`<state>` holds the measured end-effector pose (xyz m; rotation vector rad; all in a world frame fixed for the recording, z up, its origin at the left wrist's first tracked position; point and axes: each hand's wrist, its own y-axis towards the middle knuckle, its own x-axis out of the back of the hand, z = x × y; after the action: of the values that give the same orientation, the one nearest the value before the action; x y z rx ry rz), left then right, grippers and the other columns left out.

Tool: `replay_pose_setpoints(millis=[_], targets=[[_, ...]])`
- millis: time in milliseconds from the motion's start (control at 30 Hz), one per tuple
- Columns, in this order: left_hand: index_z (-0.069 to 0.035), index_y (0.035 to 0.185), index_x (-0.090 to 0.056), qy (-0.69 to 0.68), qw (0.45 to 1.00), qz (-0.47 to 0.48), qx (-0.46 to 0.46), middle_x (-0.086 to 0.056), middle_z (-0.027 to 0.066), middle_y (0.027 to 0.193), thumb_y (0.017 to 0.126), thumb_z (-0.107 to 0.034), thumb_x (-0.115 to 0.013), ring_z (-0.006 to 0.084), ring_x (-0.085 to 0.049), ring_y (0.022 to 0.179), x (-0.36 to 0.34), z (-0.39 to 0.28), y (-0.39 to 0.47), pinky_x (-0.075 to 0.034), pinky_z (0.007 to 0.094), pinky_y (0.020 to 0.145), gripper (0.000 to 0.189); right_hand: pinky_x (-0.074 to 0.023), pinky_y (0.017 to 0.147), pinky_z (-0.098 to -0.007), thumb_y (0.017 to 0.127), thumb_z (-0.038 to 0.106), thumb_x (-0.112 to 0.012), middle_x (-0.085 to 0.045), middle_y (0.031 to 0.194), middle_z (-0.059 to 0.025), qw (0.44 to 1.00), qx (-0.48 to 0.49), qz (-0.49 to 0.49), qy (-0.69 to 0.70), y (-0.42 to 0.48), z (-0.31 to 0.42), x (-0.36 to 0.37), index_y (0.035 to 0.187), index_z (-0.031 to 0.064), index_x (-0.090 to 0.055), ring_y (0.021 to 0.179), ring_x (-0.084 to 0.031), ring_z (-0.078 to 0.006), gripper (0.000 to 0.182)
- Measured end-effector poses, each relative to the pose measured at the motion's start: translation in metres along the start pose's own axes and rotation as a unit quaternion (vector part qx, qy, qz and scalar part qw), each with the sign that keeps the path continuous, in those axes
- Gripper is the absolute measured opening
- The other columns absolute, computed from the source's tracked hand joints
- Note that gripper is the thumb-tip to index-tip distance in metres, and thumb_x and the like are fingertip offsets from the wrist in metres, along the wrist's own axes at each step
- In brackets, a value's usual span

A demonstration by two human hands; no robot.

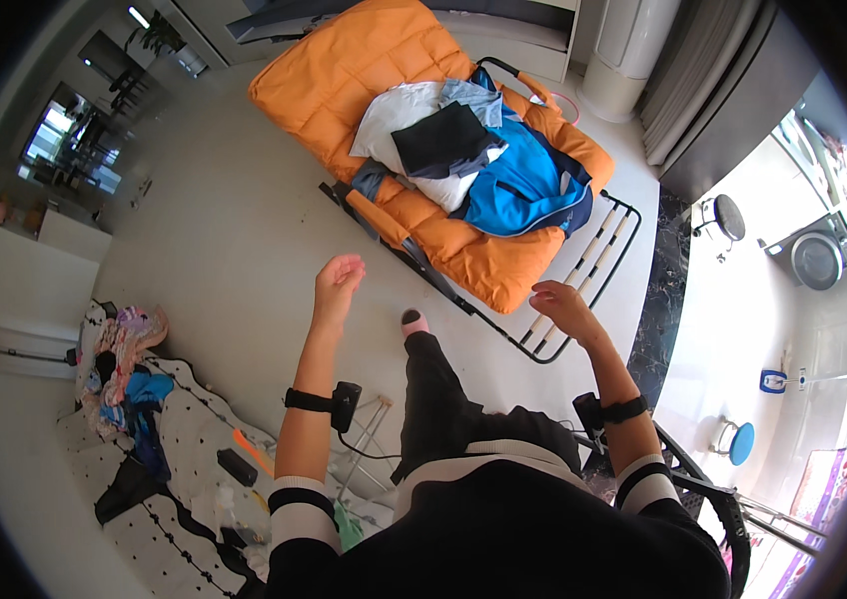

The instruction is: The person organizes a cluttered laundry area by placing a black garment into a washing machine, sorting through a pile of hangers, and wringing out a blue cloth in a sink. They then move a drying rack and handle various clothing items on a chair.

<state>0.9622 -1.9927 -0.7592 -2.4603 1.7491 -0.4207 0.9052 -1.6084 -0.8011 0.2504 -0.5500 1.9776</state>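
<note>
My left hand (339, 281) is held out over the floor with fingers loosely curled and nothing in it. My right hand (560, 305) is also bare, its fingers half bent, beside the near corner of an orange quilted cushion (495, 273). That cushion lies on a folding chair bed with a black metal frame (498, 323). On top of it is a heap of clothes: a blue jacket (517, 180) with dark trim, a folded black garment (442, 140), a white pillow or cloth (386, 123) and a light blue-grey garment (472, 97).
To the left, a sofa with a dotted white cover (191, 404) bears piled clothes (127, 352) and a dark case (237, 467). A black metal frame (716, 494) stands by my right side. Farther right are a round stool (729, 217) and a washing machine (817, 258).
</note>
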Motion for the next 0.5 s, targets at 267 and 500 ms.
replay_pose_setpoints(millis=[267,500], targets=[[-0.003,0.112,-0.055,-0.01,0.996,0.081,0.025,-0.062,0.0062,0.103,0.087,-0.014,-0.058,0.0119,-0.058,0.091,0.043,-0.01,0.198,-0.043,0.0245,0.077,0.027,-0.0482,0.066,-0.0292,0.079,0.026,-0.066,-0.063,0.092,-0.0117,0.974,-0.185,-0.078,0.102,0.161,-0.002,-0.049,0.112,-0.0026,-0.057,0.075,-0.059,-0.0173,0.044],[-0.006,0.112,-0.056,0.016,0.986,0.117,0.115,-0.062,0.0039,0.104,0.088,-0.017,-0.057,0.0114,-0.057,0.094,0.073,0.018,0.292,-0.043,0.0261,0.081,0.026,-0.0452,0.059,-0.022,0.083,0.023,-0.064,-0.057,0.084,-0.0039,0.934,-0.259,-0.081,0.232,0.281,-0.042,-0.079,0.113,-0.0042,-0.053,0.066,-0.054,-0.0104,0.042]])
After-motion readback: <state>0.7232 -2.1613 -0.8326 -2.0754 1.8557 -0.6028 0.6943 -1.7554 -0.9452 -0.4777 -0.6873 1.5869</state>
